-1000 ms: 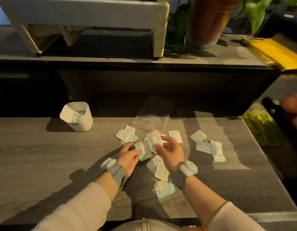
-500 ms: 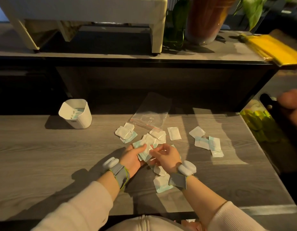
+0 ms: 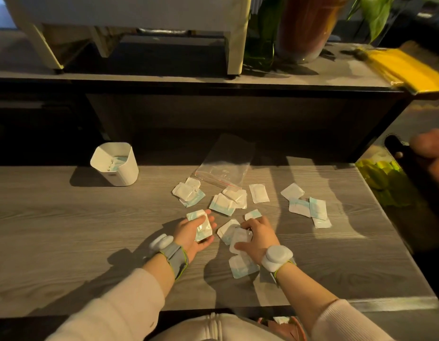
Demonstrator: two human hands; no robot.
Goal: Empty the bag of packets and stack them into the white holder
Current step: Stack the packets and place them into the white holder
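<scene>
Your left hand [image 3: 192,236] lies palm up, thumb and fingers curled round a small stack of packets [image 3: 201,227]. The stack's long axis runs from 11 o'clock to 5 o'clock, and how many it holds cannot be told. Your right hand [image 3: 260,238] is palm down just beside it at 3 o'clock. It pinches one packet [image 3: 240,238] between thumb and fingertips. That packet runs roughly 12 to 6, and its right edge is hidden under your palm. Each wrist carries a grey band with a white pod [image 3: 277,257].

The loose packets [image 3: 227,203] are scattered flat on the grey wood-grain worktop [image 3: 66,230], pointing every way. Two lie against your right fingers and one is half covered by your right wrist. Clusters sit at 12 o'clock and 1 o'clock from your left hand, and another group lies well apart at 2 o'clock from your right hand. Their teal print is too small to read.

The clear bag [image 3: 224,163] lies flat at 12 o'clock beyond the packets. Its red-lined mouth faces you, its long axis runs 1 to 7, and its far end fades into shadow. The white holder [image 3: 120,173] stands upright at 10 o'clock, well apart from your left hand, with some packets on edge inside it. A small mark on its front is illegible.

At the frame's right edge, a blurred hand of another person [image 3: 430,146] grips something dark and is cut off.
</scene>
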